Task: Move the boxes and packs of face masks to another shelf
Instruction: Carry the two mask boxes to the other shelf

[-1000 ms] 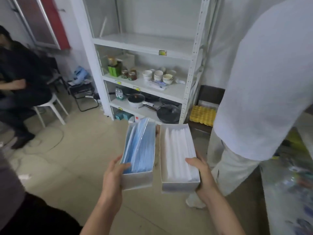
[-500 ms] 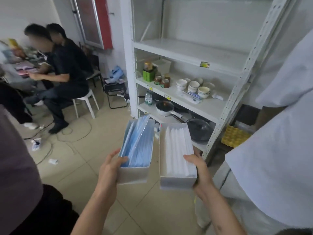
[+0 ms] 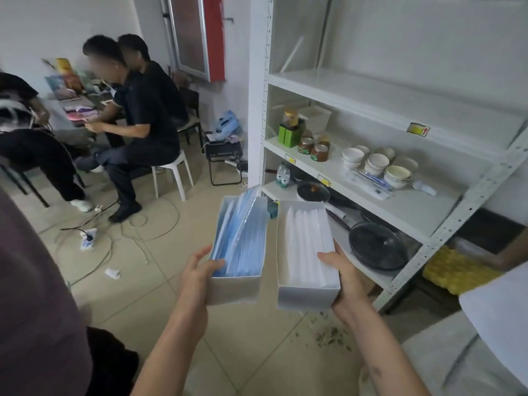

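I carry two open white boxes side by side above the floor. The box of blue face masks [image 3: 239, 247] is held at its near end by my left hand [image 3: 197, 278], thumb inside the rim. The box of white face masks [image 3: 307, 252] is held at its near right corner by my right hand [image 3: 344, 277], thumb over the rim. Ahead and to the right stands a white metal shelf unit [image 3: 371, 115]; its upper shelf board [image 3: 385, 101] is bare.
The middle shelf holds jars [image 3: 313, 148] and bowls [image 3: 377, 164]; the lower one holds pans [image 3: 377, 245]. A person in white [image 3: 491, 324] stands at the right edge. Seated people [image 3: 143, 124] and floor cables [image 3: 123, 232] are on the left. Debris [image 3: 328, 332] lies on the tiles.
The view has swung left and the shelf unit now fills the right side, closer. The person in white has slid to the right edge. Both boxes stay in my hands.
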### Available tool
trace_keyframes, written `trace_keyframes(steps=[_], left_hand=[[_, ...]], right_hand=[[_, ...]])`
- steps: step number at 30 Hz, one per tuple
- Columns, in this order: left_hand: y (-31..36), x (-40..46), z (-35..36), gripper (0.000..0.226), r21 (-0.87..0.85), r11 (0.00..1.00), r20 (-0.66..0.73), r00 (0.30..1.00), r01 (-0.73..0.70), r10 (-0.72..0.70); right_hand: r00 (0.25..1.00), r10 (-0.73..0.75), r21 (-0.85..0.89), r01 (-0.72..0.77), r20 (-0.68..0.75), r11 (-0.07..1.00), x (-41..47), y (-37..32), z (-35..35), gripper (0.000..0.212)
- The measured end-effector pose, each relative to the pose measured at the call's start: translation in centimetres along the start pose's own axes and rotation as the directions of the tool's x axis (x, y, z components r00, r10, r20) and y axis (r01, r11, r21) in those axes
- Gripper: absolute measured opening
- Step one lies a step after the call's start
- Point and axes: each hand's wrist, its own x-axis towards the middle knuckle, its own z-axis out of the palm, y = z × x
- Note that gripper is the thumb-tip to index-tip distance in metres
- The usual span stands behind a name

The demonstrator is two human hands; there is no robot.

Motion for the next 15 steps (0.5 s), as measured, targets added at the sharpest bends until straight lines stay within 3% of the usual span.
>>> trace_keyframes(steps=[15], left_hand=[[5.8,18.7,5.7,0.055,-0.023,0.999,-0.054,0.998,-0.03,0.029]], right_hand=[[0.999,0.021,0.04,-0.023,0.048,0.999,21.3,-3.7,2.6,0.049]])
